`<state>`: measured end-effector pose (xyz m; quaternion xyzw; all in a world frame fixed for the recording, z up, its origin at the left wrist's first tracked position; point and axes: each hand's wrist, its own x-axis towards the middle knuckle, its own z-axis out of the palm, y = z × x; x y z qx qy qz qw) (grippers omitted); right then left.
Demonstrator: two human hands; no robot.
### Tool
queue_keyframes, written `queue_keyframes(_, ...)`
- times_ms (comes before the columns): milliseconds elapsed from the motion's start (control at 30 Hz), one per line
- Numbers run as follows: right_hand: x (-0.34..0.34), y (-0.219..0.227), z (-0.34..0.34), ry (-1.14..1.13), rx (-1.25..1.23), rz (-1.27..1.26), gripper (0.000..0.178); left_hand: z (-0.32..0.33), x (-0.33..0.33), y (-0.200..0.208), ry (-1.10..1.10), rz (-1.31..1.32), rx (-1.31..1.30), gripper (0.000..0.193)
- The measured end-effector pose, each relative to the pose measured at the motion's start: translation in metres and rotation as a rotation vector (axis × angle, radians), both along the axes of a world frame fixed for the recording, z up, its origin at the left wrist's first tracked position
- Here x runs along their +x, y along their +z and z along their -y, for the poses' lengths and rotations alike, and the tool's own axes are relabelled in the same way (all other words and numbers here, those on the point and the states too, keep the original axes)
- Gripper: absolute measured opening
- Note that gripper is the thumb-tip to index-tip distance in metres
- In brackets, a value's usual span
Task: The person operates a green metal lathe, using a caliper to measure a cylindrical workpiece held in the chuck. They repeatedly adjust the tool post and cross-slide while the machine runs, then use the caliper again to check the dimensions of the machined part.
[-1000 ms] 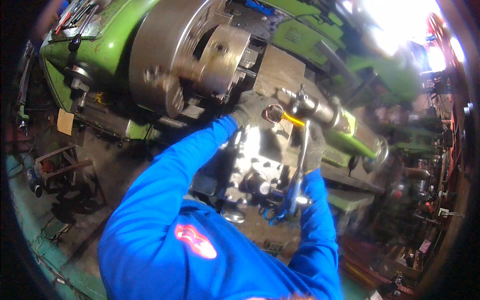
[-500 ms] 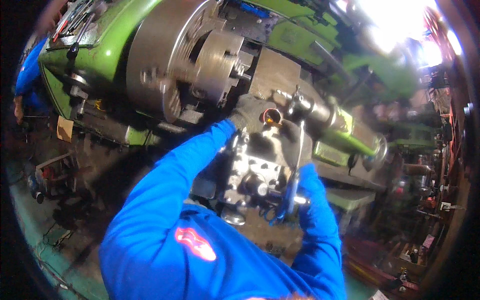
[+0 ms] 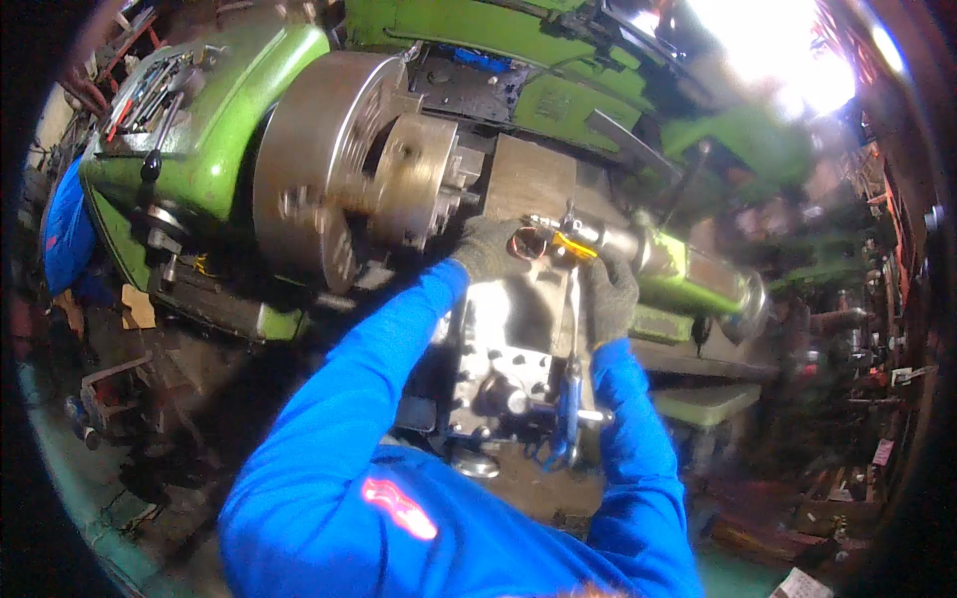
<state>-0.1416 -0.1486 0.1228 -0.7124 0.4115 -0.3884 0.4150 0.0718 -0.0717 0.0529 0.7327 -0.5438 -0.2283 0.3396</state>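
Both your arms reach forward and up from the lower edge in bright blue sleeves, meeting at the middle of the green lathe (image 3: 214, 149). Your left hand (image 3: 490, 249), in a dark knit glove, is stretched out on a nearly straight arm, the forearm rising diagonally from lower left. Its fingers curl around a small copper-coloured ring-shaped part (image 3: 526, 242) — closed on it, with the glove hiding how tightly. That part sits just right of the steel chuck (image 3: 399, 189), in front of the grey block of the carriage, touching the shiny shaft (image 3: 610, 235) that runs off to the right.

Your right hand (image 3: 610, 296), gloved the same way, is held lower and closer to you, the elbow bent and the forearm coming almost straight up. It wraps the upper length of a long slim tool (image 3: 573, 329) that hangs nearly upright, its yellow tip (image 3: 573, 245) up at the shaft beside your left hand and its blue handle end (image 3: 568, 404) down by the tool post (image 3: 508, 374). The fingers are closed around the shank; I cannot tell how firmly.

The two hands are near each other — left slightly higher, right just below and beside it.
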Motion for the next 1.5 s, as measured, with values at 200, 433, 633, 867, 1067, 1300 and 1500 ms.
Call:
queue_keyframes(200, 0.018, 0.031, 0.005, -0.007, -0.059, -0.033, 0.027, 0.019, 0.005, 0.003, 0.032, 0.048, -0.161, 0.057)
queue_keyframes(433, 0.024, 0.024, 0.016, 0.01, 0.001, -0.012, 0.027, 0.025, 0.002, 0.029, 0.003, -0.02, -0.065, 0.054)
queue_keyframes(633, 0.025, 0.025, 0.024, 0.006, -0.156, -0.179, 0.03, 0.013, 0.005, 0.045, -0.033, -0.068, -0.093, 0.052)
queue_keyframes(867, 0.026, -0.014, 0.056, 0.11, 0.14, -0.081, 0.031, 0.015, 0.002, 0.044, -0.014, -0.075, -0.019, 0.046)
queue_keyframes(1067, 0.041, 0.005, 0.049, 0.113, 0.096, -0.166, 0.029, 0.025, 0.002, 0.028, 0.024, -0.015, -0.033, 0.048)
queue_keyframes(1300, 0.04, 0.009, 0.049, 0.129, 0.134, -0.175, 0.03, 0.025, -0.002, 0.029, 0.054, -0.039, 0.033, 0.054)
queue_keyframes(1500, 0.026, 0.016, 0.036, 0.148, -0.136, -0.239, 0.029, 0.026, 0.007, -0.002, -0.028, -0.076, -0.069, 0.052)
